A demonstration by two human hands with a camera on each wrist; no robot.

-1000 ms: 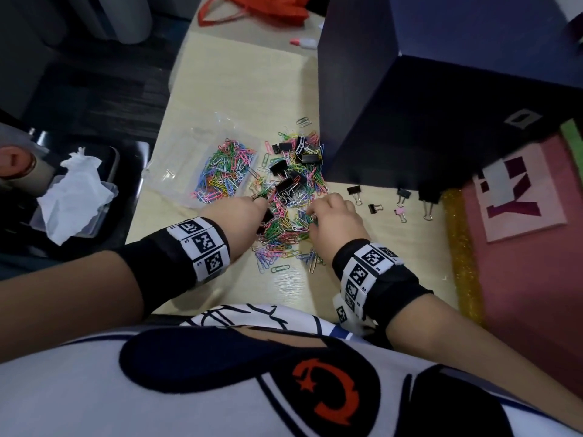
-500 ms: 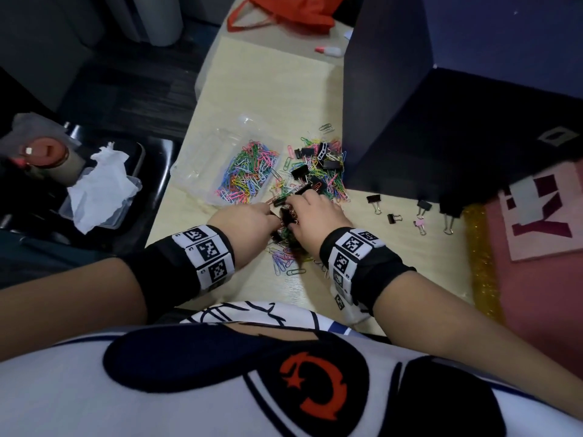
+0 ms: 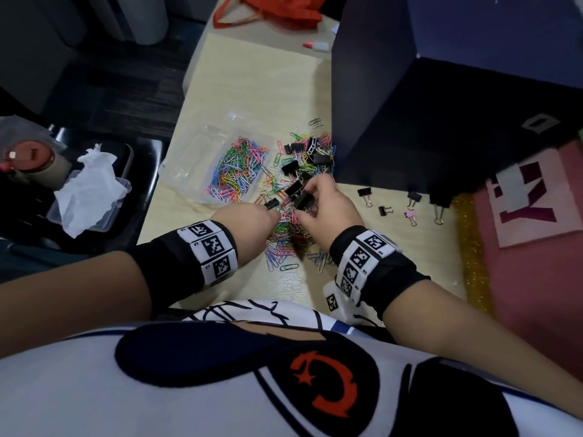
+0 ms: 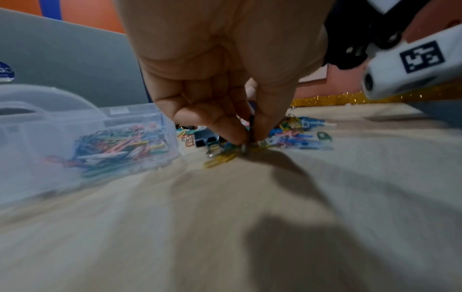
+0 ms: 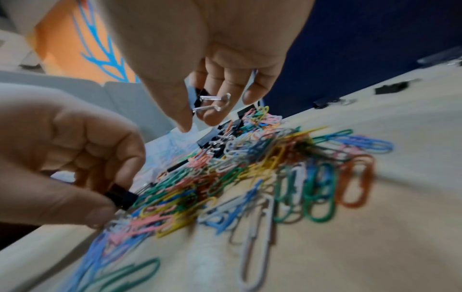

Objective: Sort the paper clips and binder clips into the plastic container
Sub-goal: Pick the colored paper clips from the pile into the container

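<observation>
A mixed pile of coloured paper clips and black binder clips lies on the beige table. Left of it stands a clear plastic container holding coloured paper clips. At the pile's near left, my left hand pinches a small black binder clip low over the clips. My right hand is just right of it, a little above the pile. Between thumb and fingers it holds a black binder clip with silver handles.
A tall dark blue box stands close behind and right of the pile. Several binder clips, one pink, lie along its base. A pink mat with a gold strip lies right. The table's left edge drops to a black chair with tissue.
My right hand has come in from the pile's right side and raised a black binder clip off it. My left hand stayed at the pile's near left and now pinches a binder clip.
</observation>
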